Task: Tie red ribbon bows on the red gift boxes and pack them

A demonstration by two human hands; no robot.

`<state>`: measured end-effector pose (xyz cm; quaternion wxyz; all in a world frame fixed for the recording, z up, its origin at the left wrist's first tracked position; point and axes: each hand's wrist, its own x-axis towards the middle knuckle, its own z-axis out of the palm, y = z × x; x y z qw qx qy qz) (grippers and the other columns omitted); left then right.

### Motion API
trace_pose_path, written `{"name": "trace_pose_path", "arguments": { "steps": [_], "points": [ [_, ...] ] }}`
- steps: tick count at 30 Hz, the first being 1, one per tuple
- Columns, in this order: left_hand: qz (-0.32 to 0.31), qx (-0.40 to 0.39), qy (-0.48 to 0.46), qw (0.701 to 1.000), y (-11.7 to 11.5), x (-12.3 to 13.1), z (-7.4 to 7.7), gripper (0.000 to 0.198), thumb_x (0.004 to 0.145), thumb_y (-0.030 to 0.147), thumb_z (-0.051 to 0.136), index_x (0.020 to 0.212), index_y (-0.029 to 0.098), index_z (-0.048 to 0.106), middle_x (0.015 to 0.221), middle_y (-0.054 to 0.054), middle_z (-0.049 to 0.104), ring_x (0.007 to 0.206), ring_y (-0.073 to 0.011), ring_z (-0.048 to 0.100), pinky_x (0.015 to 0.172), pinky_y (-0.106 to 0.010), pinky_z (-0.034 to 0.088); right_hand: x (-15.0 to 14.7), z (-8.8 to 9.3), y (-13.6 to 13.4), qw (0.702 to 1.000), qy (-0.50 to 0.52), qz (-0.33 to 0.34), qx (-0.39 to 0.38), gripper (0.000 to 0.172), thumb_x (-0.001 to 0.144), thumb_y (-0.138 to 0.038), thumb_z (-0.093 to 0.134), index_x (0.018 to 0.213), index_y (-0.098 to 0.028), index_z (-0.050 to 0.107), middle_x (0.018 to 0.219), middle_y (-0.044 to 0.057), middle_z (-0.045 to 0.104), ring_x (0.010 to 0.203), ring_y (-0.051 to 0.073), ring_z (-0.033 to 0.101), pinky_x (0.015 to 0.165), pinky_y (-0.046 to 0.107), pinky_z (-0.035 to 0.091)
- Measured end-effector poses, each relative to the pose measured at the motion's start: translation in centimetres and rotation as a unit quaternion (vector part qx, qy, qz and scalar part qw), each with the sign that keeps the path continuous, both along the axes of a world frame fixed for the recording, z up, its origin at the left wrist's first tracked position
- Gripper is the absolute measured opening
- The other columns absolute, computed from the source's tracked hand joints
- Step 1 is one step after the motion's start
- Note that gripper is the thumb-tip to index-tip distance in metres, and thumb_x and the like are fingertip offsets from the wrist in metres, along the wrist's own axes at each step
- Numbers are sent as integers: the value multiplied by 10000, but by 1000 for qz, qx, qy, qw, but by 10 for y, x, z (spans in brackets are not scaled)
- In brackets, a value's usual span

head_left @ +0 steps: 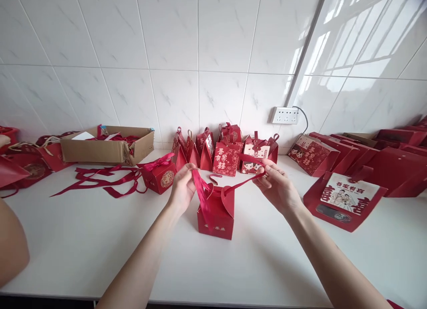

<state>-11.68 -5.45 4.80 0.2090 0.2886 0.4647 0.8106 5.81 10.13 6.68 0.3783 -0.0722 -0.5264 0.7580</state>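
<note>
A small red gift box (216, 222) with gold characters stands upright on the white table in front of me. Its top flaps are folded together, and a red ribbon (245, 180) threads through them. My left hand (183, 188) pinches one ribbon end, which hangs down over the box's front. On the other side, my right hand (276, 184) grips the opposite end and holds it stretched up and out to the right. Neither hand touches the box itself. Left of it sits another red box (160, 174) with a ribbon bow on top.
Loose red ribbons (110, 180) lie left, before a cardboard box (96, 151) of red pieces. Several small gift bags (227, 157) line the tiled wall. More red boxes (345, 202) crowd the right side. A power strip (285, 115) is on the wall. Part of another person's arm (11, 244) shows far left.
</note>
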Motion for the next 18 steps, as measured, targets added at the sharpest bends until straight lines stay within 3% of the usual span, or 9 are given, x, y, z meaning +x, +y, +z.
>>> {"name": "trace_pose_path", "arguments": {
  "steps": [8, 12, 18],
  "points": [
    [16, 51, -62, 997, -9, -11, 29, 276, 550, 201, 743, 784, 169, 600, 573, 56, 529, 477, -52, 437, 458, -164, 358, -3, 29, 4, 997, 45, 0, 70, 290, 636, -338, 831, 871, -244, 690, 645, -37, 618, 466, 58, 390, 484, 237, 383],
    [5, 83, -114, 990, -18, -19, 35, 258, 539, 118, 722, 757, 164, 593, 564, 64, 498, 450, -43, 395, 444, -172, 338, -2, 30, 5, 996, 43, 4, 79, 262, 584, -365, 867, 716, -215, 697, 628, -25, 621, 495, 63, 445, 494, 223, 414],
    [59, 112, -146, 981, -31, -33, 39, 268, 529, 87, 713, 758, 157, 593, 658, 42, 553, 478, -39, 402, 477, -185, 357, 0, 28, 7, 995, 69, -18, 70, 243, 621, -413, 842, 708, -232, 705, 714, -4, 623, 627, 102, 522, 539, 218, 457]
  ]
}}
